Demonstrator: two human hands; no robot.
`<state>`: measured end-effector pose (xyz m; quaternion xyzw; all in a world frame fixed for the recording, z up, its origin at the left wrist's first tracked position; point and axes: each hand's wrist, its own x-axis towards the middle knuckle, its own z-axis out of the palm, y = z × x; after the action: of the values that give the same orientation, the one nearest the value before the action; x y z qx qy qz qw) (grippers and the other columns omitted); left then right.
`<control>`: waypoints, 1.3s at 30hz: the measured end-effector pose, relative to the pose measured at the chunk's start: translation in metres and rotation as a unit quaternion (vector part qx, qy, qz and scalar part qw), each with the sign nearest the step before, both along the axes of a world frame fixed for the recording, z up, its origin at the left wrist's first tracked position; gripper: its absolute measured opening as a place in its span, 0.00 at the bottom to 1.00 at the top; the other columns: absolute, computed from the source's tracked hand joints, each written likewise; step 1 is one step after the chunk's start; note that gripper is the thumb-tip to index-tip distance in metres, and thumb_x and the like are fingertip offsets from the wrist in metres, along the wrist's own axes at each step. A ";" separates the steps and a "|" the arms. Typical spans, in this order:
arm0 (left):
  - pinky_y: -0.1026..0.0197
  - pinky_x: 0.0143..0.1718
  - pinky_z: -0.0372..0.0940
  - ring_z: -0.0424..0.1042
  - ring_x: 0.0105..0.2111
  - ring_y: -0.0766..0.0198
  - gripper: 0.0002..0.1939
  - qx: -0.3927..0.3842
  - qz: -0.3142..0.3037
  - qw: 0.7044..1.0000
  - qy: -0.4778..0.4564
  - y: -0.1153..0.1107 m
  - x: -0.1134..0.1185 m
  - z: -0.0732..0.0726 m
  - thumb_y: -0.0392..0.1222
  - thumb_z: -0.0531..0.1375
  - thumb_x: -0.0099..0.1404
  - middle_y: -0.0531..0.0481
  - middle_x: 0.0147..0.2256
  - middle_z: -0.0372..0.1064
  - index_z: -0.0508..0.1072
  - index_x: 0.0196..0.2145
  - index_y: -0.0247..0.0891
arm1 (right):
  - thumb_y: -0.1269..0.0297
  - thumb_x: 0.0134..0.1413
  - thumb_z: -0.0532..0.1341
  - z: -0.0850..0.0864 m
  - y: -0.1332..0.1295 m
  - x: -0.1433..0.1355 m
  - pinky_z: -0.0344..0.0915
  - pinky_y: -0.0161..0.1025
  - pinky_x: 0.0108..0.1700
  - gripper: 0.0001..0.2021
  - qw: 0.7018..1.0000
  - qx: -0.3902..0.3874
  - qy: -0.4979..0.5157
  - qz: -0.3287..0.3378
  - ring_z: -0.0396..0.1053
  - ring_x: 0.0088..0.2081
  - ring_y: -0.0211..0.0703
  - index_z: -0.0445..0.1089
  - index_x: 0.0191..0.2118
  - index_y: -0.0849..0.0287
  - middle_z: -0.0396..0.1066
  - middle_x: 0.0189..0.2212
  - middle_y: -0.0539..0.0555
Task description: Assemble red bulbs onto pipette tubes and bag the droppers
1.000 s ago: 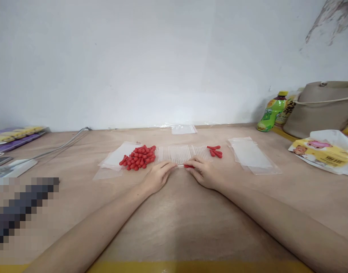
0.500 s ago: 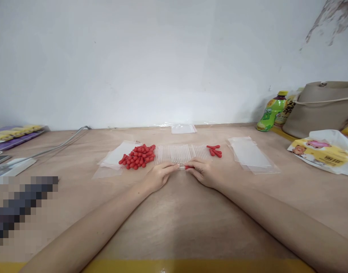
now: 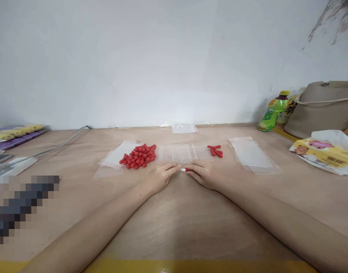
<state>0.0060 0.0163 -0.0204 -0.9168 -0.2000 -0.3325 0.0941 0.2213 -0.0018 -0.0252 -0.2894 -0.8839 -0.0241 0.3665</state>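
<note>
My left hand (image 3: 162,176) pinches the left end of a clear thin tube (image 3: 182,170) low in front of a row of clear tubes (image 3: 181,152). At the tube's right end, my right hand (image 3: 204,173) has its fingers closed on a red rubber bulb (image 3: 187,170), mostly covered by the fingers. A pile of red bulbs (image 3: 138,156) lies left of the row. Several more red bulbs (image 3: 216,151) are at its right end.
Clear bags (image 3: 108,159) lie on the left, more bags (image 3: 250,153) on the right and a small one (image 3: 184,129) by the wall. Farther right are a green bottle (image 3: 272,113), a beige bag (image 3: 319,113) and a yellow-white package (image 3: 324,153). A cable (image 3: 63,144) crosses the left.
The whole view has shifted slightly. Both hands keep their hold, and the red bulb at my right fingertips shows a little less.
</note>
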 end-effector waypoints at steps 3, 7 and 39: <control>0.61 0.36 0.67 0.70 0.35 0.64 0.13 0.000 0.023 0.999 -0.027 -0.002 0.002 0.000 0.33 0.50 0.64 0.45 0.37 0.70 0.69 0.44 0.36 | 0.68 0.56 0.52 0.010 -0.004 0.001 0.65 0.35 0.37 0.10 0.999 0.003 -0.006 -0.037 0.67 0.34 0.38 0.68 0.40 0.60 0.71 0.32 0.54; 0.61 0.35 0.66 0.70 0.34 0.63 0.10 -0.028 0.042 0.997 -0.050 -0.001 -0.001 0.002 0.38 0.55 0.62 0.46 0.34 0.71 0.70 0.41 0.35 | 0.69 0.53 0.56 0.031 -0.016 0.001 0.64 0.32 0.35 0.07 0.996 -0.019 -0.033 -0.079 0.68 0.31 0.37 0.70 0.36 0.59 0.72 0.30 0.53; 0.66 0.28 0.63 0.66 0.26 0.67 0.10 -0.086 -0.002 0.996 -0.026 -0.003 0.005 0.005 0.38 0.52 0.64 0.48 0.27 0.68 0.72 0.37 0.33 | 0.67 0.54 0.53 0.009 -0.004 -0.001 0.63 0.34 0.33 0.06 0.996 -0.090 -0.005 -0.010 0.64 0.31 0.37 0.66 0.34 0.60 0.66 0.28 0.53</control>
<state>0.0107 0.0133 -0.0152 -0.9130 -0.2288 -0.3376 0.0089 0.2199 -0.0060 -0.0159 -0.3295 -0.8814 0.0507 0.3346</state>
